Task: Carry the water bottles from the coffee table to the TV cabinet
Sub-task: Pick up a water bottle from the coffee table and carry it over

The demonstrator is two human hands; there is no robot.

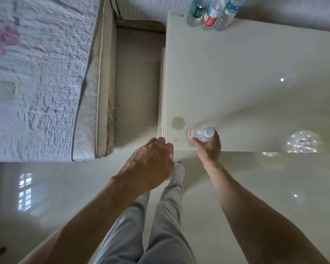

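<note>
Two hands; right hand (pixel 208 147) gripping one bottle (pixel 201 133)

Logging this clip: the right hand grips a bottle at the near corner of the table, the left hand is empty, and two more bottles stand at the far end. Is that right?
Not quite. The head view shows three bottles standing at the far end of the table, not two. The rest holds: the right hand grips a bottle at the near corner, and the left hand is empty.

Clear crinkly plastic bottle (pixel 199 133) w/ smooth white cap, glossy cream surface (pixel 236 82), polished reflective floor (pixel 46 197), rough quilted cloth on sofa (pixel 36 73), soft matt grey trousers (pixel 141 235)
</note>
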